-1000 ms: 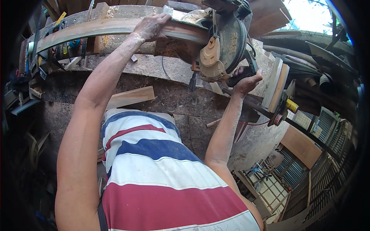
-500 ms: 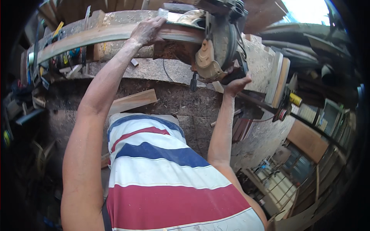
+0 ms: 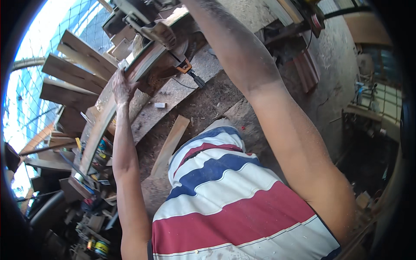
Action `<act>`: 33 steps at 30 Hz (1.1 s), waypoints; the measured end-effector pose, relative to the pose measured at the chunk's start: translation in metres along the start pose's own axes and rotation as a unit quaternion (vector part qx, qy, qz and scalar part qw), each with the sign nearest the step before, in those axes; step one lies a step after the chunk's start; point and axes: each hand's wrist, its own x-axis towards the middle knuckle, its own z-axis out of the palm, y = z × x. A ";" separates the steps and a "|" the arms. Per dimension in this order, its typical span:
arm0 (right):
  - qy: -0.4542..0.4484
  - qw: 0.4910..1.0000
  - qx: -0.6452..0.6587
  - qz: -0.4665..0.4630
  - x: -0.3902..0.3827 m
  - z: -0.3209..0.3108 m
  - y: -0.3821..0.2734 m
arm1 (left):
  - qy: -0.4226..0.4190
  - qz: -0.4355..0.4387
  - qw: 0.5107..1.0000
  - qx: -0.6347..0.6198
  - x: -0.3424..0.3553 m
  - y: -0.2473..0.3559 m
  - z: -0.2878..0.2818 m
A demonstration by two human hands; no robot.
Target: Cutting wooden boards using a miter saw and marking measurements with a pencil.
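A long wooden board (image 3: 104, 117) lies along the bench and runs up to the miter saw (image 3: 158, 34) at the top. My left hand (image 3: 123, 86) is closed over the board a short way from the saw, its fingers at the far edge. My right forearm (image 3: 242, 56) reaches up past the saw's right side, and its hand is beyond the top edge of the picture. Below the saw's blade area sticks out a clamp (image 3: 189, 73) with an orange part and a black handle.
Several planks (image 3: 78, 71) lean at the far left by a wire mesh. On the bench edge lies a small pale offcut (image 3: 160, 105). A loose board (image 3: 171, 145) is on the floor near my body. Tools and scraps (image 3: 97, 216) crowd the lower left.
The view has swung and tilted, so the saw now sits toward the upper left. My right hand, earlier at the saw's handle, has gone out of view. My left hand stays on the board.
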 end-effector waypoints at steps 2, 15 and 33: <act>0.008 1.000 -0.019 0.006 0.006 -0.003 -0.004 | 0.039 0.025 0.999 0.015 -0.004 -0.004 0.001; -0.009 0.997 -0.045 -0.056 0.014 0.001 -0.010 | -0.072 -0.074 0.994 0.040 -0.123 -0.090 -0.064; -0.246 0.845 -0.189 -0.435 -0.488 0.253 0.096 | -0.181 -0.061 0.976 0.105 -0.148 -0.061 -0.082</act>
